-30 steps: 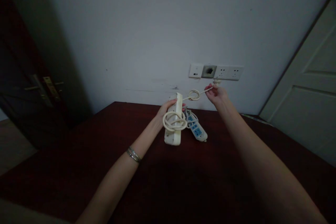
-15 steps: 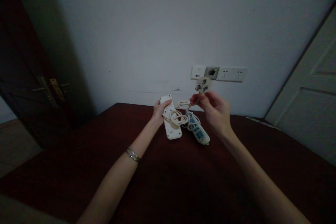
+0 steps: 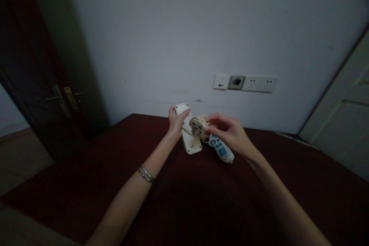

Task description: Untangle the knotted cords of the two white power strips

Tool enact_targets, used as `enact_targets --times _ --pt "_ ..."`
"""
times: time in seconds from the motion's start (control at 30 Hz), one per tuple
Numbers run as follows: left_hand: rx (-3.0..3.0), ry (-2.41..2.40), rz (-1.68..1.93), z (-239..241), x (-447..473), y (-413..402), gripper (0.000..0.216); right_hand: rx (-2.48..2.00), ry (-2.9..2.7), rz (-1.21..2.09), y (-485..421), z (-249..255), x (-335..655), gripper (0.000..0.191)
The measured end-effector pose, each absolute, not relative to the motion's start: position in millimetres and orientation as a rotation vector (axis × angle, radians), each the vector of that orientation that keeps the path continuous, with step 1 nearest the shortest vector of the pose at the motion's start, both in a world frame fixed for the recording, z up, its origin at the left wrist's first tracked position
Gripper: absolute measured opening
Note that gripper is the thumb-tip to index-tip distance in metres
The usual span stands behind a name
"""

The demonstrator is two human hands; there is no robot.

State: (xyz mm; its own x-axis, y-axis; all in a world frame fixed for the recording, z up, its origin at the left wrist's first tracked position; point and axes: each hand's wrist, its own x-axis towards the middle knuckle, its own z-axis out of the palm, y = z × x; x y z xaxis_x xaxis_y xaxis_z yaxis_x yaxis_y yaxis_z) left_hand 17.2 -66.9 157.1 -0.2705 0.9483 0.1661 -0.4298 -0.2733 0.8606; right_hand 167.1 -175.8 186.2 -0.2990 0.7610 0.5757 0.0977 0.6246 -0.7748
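Left hand [image 3: 176, 120] has its grip clamped on the top end of the cream plastic power strip [image 3: 188, 130], holding it tilted above the dark red wooden bench [image 3: 86, 169]. Right hand [image 3: 229, 133] pinches the round cream plug [image 3: 198, 126] against the strip's right side, prongs facing the camera; a white-and-blue power strip [image 3: 222, 150] lies just right of it.

Two power strips [image 3: 188, 134] [image 3: 222, 150] side by side on table [image 3: 201, 200]; wall sockets [image 3: 245, 83] behind

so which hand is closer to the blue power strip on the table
Right. The right hand holds the plug just above the blue power strip; the left hand grips the white power strip farther left.
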Motion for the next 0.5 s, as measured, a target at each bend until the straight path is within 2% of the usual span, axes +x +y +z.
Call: enact_targets --times 0.1,0.2,0.37,0.5 --pt "0.85 0.899 1.669 157 19 -68 0.045 -0.713 -1.952 0.723 -179 191 177 0.016" --pt "0.835 0.893 1.608 155 19 -67 0.041 -0.753 -2.064 0.53 -181 193 181 0.014" --pt "0.835 0.825 1.54 157 14 -63 0.017 -0.839 -2.2 0.369 -177 189 185 0.013" --pt "0.832 0.795 1.541 162 10 -62 0.027 -0.822 -2.288 0.342 -174 188 188 0.012"
